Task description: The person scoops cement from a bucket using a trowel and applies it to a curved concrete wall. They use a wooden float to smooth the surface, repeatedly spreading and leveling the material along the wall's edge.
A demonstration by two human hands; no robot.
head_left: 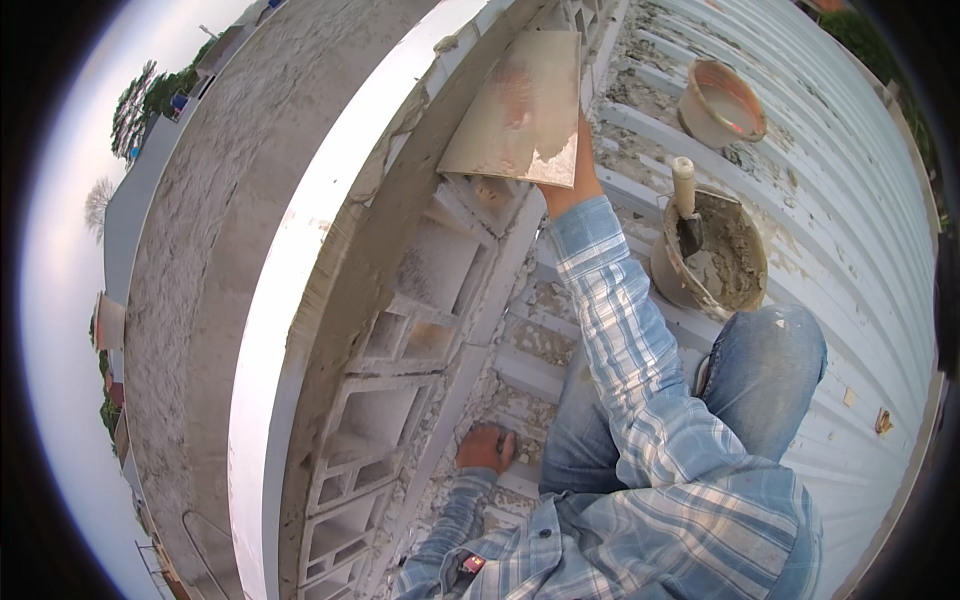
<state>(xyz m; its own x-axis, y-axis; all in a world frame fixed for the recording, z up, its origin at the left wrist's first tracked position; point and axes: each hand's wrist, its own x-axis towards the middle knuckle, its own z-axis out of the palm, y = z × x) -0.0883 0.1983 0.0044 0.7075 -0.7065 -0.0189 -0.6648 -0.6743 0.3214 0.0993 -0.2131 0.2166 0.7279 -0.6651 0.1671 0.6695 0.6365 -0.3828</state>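
Note:
My right hand (586, 168) reaches up, closed on a wide rectangular plastering trowel (520, 105); the blade hides the fingers and handle. The blade's flat face shows, with light mortar smeared at its lower right corner. It lies against or just over the grey mortar band (345, 290) along the top of the hollow block wall (382, 420); contact cannot be told. A long white straightedge board (285, 330) runs along the band's outer edge. Lower down, my left hand (485, 448) rests at the wall's foot with curled fingers; anything beneath them is hidden.
On the ribbed metal roof (860, 340) to the right stands a bucket of wet mortar (735, 265), a small pointed trowel (686, 200) upright in it. Farther off is another bucket (705, 110) with liquid. Mortar crumbs litter the roof by the wall. My bent knee (770, 375) is near the mortar bucket.

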